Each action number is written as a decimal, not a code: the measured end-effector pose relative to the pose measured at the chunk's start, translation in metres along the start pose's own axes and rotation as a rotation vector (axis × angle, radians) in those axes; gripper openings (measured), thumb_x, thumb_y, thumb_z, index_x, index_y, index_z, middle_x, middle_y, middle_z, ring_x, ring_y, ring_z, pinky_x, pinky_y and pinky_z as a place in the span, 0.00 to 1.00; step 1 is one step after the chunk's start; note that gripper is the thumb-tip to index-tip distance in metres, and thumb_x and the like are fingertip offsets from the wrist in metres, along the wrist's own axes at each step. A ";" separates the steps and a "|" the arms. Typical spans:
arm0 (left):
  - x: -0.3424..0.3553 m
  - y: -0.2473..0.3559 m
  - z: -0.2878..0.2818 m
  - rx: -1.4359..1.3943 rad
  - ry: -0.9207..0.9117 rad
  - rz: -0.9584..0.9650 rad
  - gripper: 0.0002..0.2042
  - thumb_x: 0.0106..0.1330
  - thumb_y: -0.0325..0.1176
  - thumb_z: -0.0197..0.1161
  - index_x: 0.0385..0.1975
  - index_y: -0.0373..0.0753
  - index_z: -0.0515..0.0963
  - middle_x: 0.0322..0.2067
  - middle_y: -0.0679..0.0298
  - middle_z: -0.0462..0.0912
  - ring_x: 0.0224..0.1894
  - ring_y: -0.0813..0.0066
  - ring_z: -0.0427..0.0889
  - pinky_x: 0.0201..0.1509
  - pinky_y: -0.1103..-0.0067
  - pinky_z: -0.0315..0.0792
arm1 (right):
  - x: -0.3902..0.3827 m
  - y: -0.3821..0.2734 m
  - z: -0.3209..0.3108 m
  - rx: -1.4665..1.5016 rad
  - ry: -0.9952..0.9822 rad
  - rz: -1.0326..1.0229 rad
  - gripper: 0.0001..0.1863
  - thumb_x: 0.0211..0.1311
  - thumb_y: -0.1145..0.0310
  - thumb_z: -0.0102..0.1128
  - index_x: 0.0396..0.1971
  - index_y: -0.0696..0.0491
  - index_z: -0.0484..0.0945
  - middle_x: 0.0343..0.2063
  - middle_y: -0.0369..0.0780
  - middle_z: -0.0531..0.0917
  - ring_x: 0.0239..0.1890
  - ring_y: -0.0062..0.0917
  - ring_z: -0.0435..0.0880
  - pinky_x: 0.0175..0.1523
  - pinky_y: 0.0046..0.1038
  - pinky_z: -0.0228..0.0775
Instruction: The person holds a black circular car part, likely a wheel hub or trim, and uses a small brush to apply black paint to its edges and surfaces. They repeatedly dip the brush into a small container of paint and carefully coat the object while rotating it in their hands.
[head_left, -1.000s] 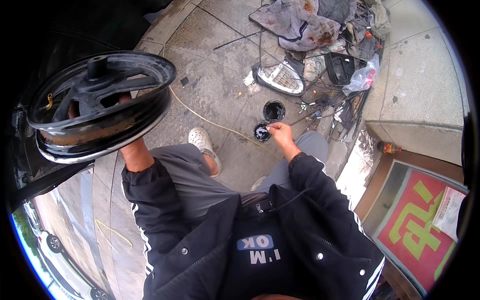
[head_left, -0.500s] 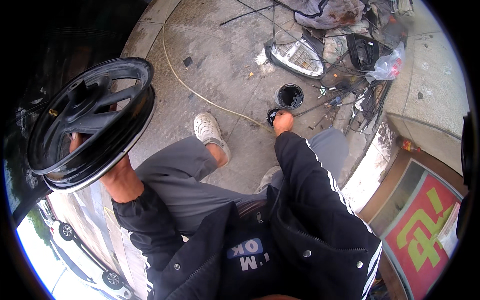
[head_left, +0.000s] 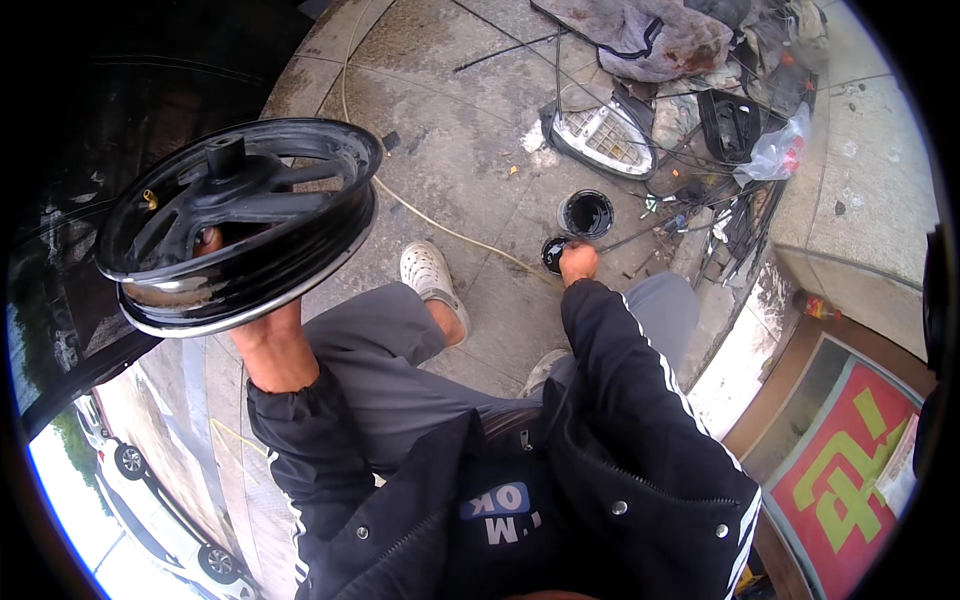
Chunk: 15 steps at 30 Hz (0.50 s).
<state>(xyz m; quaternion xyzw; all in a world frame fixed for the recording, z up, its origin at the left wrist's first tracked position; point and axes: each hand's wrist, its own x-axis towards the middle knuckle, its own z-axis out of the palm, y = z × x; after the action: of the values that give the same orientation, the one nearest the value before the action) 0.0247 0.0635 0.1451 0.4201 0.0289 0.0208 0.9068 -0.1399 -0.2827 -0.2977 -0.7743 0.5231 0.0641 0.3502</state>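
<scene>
I grip a black spoked wheel rim (head_left: 267, 208) with my left hand (head_left: 268, 332), its thumb showing through an opening between the spokes. A yellow fitting (head_left: 150, 199) sticks out at the rim's left. Below the right side of a larger open tub of black liquid (head_left: 590, 214) on the ground, my right hand (head_left: 578, 262) is closed at a small container of dark liquid (head_left: 553, 256), partly covering it; what my fingers hold is hidden. My white clog (head_left: 424, 270) stands between the two hands.
A pale hose (head_left: 440, 223) crosses the pavement. Grimy cloth (head_left: 650, 40), a white plastic panel (head_left: 602, 138), a black tray (head_left: 728, 125), cables and a bag (head_left: 773, 150) lie piled beyond. At right are a concrete step (head_left: 850, 180) and a red sign (head_left: 840, 450); a white car (head_left: 155, 500) is lower left.
The wheel rim tilted toward me, then swung back flatter and slightly rightward and lower than a second ago. My right hand has turned over, back upward, at the small container.
</scene>
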 end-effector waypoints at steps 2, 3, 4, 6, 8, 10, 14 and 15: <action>-0.003 0.000 -0.011 -0.013 0.006 -0.035 0.24 0.72 0.39 0.66 0.66 0.39 0.75 0.64 0.52 0.78 0.67 0.48 0.75 0.77 0.44 0.61 | -0.011 -0.009 0.004 -0.011 -0.074 -0.057 0.12 0.57 0.61 0.71 0.39 0.48 0.92 0.37 0.49 0.90 0.43 0.49 0.89 0.51 0.44 0.80; 0.001 -0.006 -0.007 -0.032 -0.014 -0.073 0.24 0.72 0.39 0.67 0.66 0.39 0.75 0.65 0.52 0.78 0.67 0.47 0.74 0.77 0.44 0.61 | -0.002 0.003 0.009 0.019 -0.072 -0.068 0.13 0.58 0.61 0.70 0.39 0.50 0.92 0.37 0.50 0.90 0.43 0.47 0.90 0.51 0.43 0.80; 0.003 -0.012 0.003 -0.064 -0.041 -0.100 0.24 0.72 0.40 0.66 0.65 0.38 0.76 0.64 0.52 0.79 0.66 0.49 0.75 0.77 0.46 0.62 | 0.004 0.020 0.012 0.103 -0.055 -0.018 0.13 0.58 0.61 0.71 0.39 0.51 0.91 0.38 0.50 0.90 0.43 0.46 0.90 0.51 0.42 0.80; 0.004 -0.021 0.021 -0.139 -0.086 -0.141 0.23 0.73 0.41 0.66 0.64 0.37 0.77 0.63 0.53 0.80 0.65 0.52 0.78 0.77 0.49 0.64 | 0.015 0.040 0.010 0.264 -0.019 0.059 0.13 0.57 0.61 0.72 0.39 0.52 0.91 0.38 0.51 0.90 0.43 0.43 0.91 0.52 0.40 0.80; 0.001 -0.019 0.000 -0.190 -0.029 -0.149 0.23 0.73 0.42 0.66 0.64 0.38 0.77 0.63 0.55 0.80 0.66 0.53 0.76 0.77 0.54 0.65 | -0.011 0.023 -0.010 0.424 -0.115 0.181 0.09 0.59 0.68 0.71 0.36 0.56 0.90 0.32 0.45 0.90 0.36 0.36 0.89 0.44 0.36 0.79; 0.005 -0.027 0.012 -0.281 -0.151 -0.170 0.21 0.74 0.42 0.64 0.61 0.37 0.80 0.62 0.55 0.82 0.65 0.56 0.78 0.77 0.59 0.64 | -0.018 0.013 -0.041 0.740 -0.201 0.267 0.06 0.61 0.72 0.70 0.35 0.57 0.89 0.28 0.40 0.89 0.30 0.30 0.86 0.36 0.32 0.77; 0.007 -0.035 0.010 -0.312 -0.161 -0.185 0.20 0.73 0.40 0.66 0.60 0.38 0.80 0.61 0.56 0.82 0.64 0.56 0.78 0.77 0.59 0.65 | -0.072 -0.074 -0.156 1.075 -0.639 0.245 0.08 0.67 0.74 0.68 0.43 0.58 0.84 0.26 0.31 0.80 0.23 0.13 0.71 0.26 0.19 0.60; 0.010 -0.041 0.008 -0.263 -0.131 -0.170 0.18 0.72 0.39 0.67 0.59 0.39 0.81 0.59 0.58 0.83 0.63 0.57 0.78 0.75 0.58 0.66 | -0.082 -0.097 -0.184 1.095 -0.678 0.149 0.08 0.67 0.74 0.68 0.44 0.59 0.83 0.26 0.31 0.79 0.23 0.13 0.71 0.26 0.19 0.61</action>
<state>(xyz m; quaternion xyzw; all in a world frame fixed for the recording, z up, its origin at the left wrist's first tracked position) 0.0355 0.0317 0.1185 0.2942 0.0022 -0.0800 0.9524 -0.1432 -0.3120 -0.0759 -0.3821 0.3931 0.0532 0.8347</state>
